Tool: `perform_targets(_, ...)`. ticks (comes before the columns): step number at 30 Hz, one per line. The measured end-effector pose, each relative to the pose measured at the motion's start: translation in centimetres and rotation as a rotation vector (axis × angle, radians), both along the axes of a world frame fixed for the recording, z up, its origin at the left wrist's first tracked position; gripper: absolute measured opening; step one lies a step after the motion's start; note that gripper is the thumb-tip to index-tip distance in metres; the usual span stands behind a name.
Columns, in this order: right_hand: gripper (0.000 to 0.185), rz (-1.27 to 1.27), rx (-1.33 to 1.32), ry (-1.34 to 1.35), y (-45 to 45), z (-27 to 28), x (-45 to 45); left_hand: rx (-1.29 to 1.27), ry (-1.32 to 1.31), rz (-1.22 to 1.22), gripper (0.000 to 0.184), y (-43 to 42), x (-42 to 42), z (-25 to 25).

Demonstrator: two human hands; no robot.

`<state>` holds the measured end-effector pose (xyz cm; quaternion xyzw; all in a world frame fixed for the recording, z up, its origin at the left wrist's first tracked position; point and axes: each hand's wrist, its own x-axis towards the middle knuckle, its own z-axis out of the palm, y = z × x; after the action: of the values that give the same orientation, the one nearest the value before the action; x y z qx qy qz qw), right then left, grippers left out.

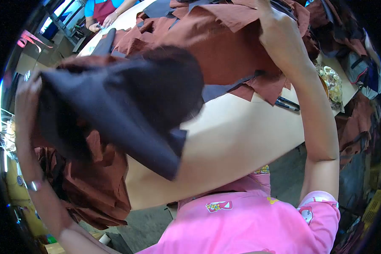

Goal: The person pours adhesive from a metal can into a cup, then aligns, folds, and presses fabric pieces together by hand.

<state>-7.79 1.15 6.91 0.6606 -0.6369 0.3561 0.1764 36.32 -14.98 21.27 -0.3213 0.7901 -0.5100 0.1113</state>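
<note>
My left hand (28,95), raised at the left, is closed on one end of a dark cloth piece (127,97). The cloth hangs in folds over the table, blurred by motion. At the top right, my right hand (279,31) is at the edge of a heap of brown cloth pieces (224,46). Its fingers run out of the picture, so their grip does not show. Dark cloth is mixed into this heap. Below my left hand, more brown cloth (95,182) drapes over the table's left edge.
A pale table (241,127) stretches before me. Black-handled scissors or a similar tool (288,103) lie partly under the heap, near a clear plastic bag (332,82). Across the table, a person's hand (111,19) is at work. More cloth (353,127) hangs at the right.
</note>
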Motion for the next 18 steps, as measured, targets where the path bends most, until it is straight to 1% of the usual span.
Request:
perform_targets(1,0.08,-0.003,-0.049,-0.005,0.3,-0.6,-0.5,-0.106,-0.076,-0.099,0.025,-2.0,-0.4,1.5)
perform_targets(2,0.08,-0.008,-0.096,-0.011,0.5,-1.0,-0.8,-0.152,-0.06,-0.074,0.026,-3.6,-2.1,2.5)
perform_targets(4,0.078,-0.012,-0.161,-0.078,1.4,-1.2,-0.4,-0.245,0.017,-0.042,0.032,-15.6,0.0,4.6)
perform_targets(5,0.075,0.039,-0.178,-0.191,1.9,-1.6,0.2,-0.27,0.001,-0.036,0.033,-14.1,-2.6,3.2)
perform_targets(6,0.072,0.092,-0.201,-0.304,2.4,-2.0,0.7,-0.275,0.019,-0.055,0.034,-11.4,-6.0,0.3)
perform_targets(7,0.068,0.196,-0.21,-0.493,2.5,-3.1,1.6,-0.258,0.058,-0.072,0.035,-10.3,-8.5,-1.8)
perform_targets(8,0.063,0.301,-0.211,-0.685,2.9,-4.3,2.3,-0.203,0.12,-0.107,0.037,-8.9,-10.8,-4.4)
perform_targets(9,0.065,0.283,-0.061,-0.735,3.8,-5.5,2.2,-0.041,0.263,-0.148,0.035,-8.1,-12.2,-7.3)
perform_targets(10,0.066,0.278,-0.072,-0.739,4.1,-7.2,2.4,0.118,0.404,-0.189,0.033,-7.3,-13.9,-9.8)
perform_targets(12,0.067,0.271,-0.102,-0.751,4.5,-10.5,3.0,0.255,0.47,-0.462,0.028,-0.4,-18.0,-14.8)
perform_targets(13,0.068,0.258,0.008,-0.869,5.2,-11.1,3.2,0.324,0.482,-0.593,0.025,3.1,-20.0,-17.3)
perform_targets(14,0.068,0.238,0.122,-0.989,5.9,-11.6,3.4,0.524,0.511,-0.654,0.027,6.9,-20.7,-18.8)
perform_targets(16,0.068,0.216,0.122,-0.984,6.1,-12.3,3.6,0.75,0.591,-0.83,0.034,10.5,-20.7,-23.3)
perform_targets(18,0.069,0.235,0.15,-0.988,5.9,-11.9,3.5,0.825,0.71,-0.837,0.032,12.9,-21.2,-26.0)
